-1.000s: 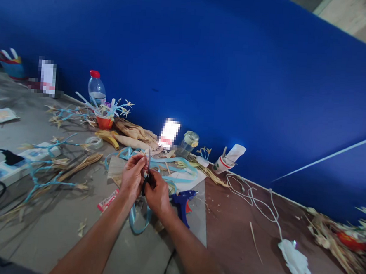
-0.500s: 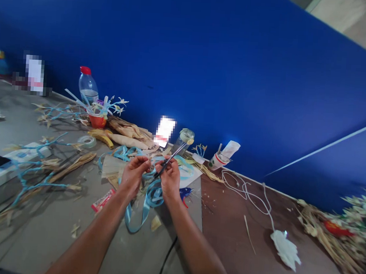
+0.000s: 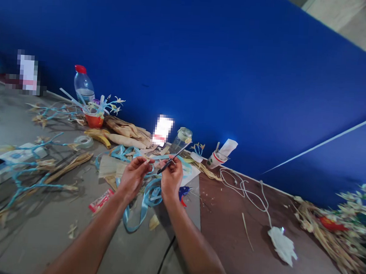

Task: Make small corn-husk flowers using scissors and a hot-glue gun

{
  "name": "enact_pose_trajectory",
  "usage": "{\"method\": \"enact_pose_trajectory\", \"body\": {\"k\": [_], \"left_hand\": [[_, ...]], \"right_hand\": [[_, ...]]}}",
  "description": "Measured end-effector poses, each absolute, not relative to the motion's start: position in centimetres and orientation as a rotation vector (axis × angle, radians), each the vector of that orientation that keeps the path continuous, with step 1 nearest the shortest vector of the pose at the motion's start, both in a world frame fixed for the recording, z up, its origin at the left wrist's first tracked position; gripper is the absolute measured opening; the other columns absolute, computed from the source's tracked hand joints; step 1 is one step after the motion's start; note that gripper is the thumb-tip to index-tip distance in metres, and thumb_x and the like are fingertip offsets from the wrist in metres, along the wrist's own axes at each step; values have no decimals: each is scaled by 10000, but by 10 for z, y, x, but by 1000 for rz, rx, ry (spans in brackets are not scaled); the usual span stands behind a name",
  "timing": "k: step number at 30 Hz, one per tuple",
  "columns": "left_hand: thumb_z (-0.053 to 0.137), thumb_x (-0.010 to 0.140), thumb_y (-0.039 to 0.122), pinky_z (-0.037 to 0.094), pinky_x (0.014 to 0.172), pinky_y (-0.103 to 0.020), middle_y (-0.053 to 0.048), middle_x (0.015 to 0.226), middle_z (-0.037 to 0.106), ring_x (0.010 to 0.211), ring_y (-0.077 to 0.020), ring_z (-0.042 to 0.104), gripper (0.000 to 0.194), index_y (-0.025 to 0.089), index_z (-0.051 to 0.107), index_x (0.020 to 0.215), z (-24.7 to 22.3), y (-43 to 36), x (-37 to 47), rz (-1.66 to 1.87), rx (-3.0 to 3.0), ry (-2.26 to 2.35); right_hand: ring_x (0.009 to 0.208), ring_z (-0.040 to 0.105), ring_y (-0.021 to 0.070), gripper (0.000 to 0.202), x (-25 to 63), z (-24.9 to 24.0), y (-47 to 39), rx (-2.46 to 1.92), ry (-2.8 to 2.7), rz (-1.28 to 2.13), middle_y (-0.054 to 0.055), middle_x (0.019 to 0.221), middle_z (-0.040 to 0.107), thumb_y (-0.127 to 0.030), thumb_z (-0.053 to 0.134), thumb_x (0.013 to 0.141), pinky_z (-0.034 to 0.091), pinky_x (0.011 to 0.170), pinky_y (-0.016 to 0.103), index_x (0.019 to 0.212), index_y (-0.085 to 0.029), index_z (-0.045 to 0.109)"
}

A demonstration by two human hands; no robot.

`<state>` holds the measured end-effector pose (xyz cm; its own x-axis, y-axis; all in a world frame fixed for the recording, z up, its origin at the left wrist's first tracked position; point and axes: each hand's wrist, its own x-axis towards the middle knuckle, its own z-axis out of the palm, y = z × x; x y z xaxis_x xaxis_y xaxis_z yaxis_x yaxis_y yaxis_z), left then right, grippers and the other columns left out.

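Black-handled scissors (image 3: 169, 165) sit in our right hand (image 3: 171, 181), its fingers wrapped about the handles while the blades point up and away to the right, toward a clear lidded jar (image 3: 180, 141). Just beside it, the fingers of our left hand (image 3: 131, 178) pinch a small pale scrap (image 3: 147, 161); we cannot tell what it is made of. Light blue ribbon (image 3: 150, 197) lies in loops on the table (image 3: 232, 239) between our forearms. Near our right wrist is a blue glue gun (image 3: 183, 191), partly hidden, with a white sheet (image 3: 192, 175) behind it. Left of our left forearm we have a red packet (image 3: 101, 200). Farther back, dried husks (image 3: 127, 130) lie near a red cup (image 3: 94, 120) of pale flowers, and a red-capped bottle (image 3: 84, 88) stands behind that. On our far left, blue-stemmed branches (image 3: 32, 189) spread beside and over a white power strip (image 3: 1, 172). Off to the right, a white cable (image 3: 256, 203) trails from beside a paper cup (image 3: 215, 160).
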<state>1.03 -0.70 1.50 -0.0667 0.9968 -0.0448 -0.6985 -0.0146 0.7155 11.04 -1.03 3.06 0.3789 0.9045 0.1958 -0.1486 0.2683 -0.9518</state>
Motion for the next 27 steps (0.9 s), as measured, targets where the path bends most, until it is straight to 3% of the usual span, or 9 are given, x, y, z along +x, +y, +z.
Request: {"method": "enact_pose_trajectory", "body": {"k": [6, 17, 27], "left_hand": [[798, 603, 253, 444, 643, -211, 16, 670, 620, 619, -91, 563, 228, 159, 609, 691, 18, -14, 23, 1560, 655, 707], [781, 589, 305, 424, 586, -221, 23, 596, 601, 564, -102, 541, 249, 162, 599, 682, 15, -7, 17, 1681, 733, 965], [755, 620, 312, 443, 601, -228, 24, 621, 606, 576, -112, 556, 224, 180, 601, 712, 8, -3, 15, 1782, 770, 983]], "right_hand": [[736, 626, 139, 364, 105, 25, -12, -1045, -907, 779, 23, 818, 638, -287, 635, 715, 521, 688, 281, 1026, -171, 483], [686, 606, 134, 372, 100, 22, -16, -1114, -1014, 822, 24, 795, 649, -271, 636, 689, 512, 623, 251, 1022, -162, 512], [708, 631, 148, 362, 103, 23, -15, -1110, -1054, 892, 14, 772, 653, -226, 653, 654, 524, 656, 265, 987, -160, 528]]}}
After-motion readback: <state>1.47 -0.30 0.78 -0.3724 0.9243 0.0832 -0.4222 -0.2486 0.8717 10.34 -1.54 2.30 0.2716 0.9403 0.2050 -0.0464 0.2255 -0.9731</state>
